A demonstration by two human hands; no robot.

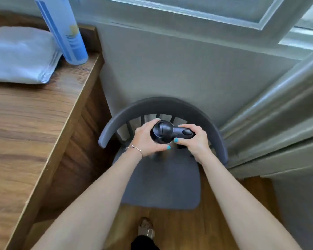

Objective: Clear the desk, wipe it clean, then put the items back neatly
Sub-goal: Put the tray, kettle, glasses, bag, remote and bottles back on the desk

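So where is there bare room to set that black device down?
The chair seat in front of both hands is bare. So is the desk nearer than the pouch and blue can. The desk's far corner is crowded.

1. A grey chair (pixel 163 177) with a curved spindle back stands beside the desk's end, against the wall.
2. A pale grey-green wall (pixel 170 69) rises behind it.
3. A window frame (pixel 206 13) runs along the top.
4. Wooden floor (pixel 170 222) shows beneath the chair.
5. A sandalled foot (pixel 146 228) rests on the floor.
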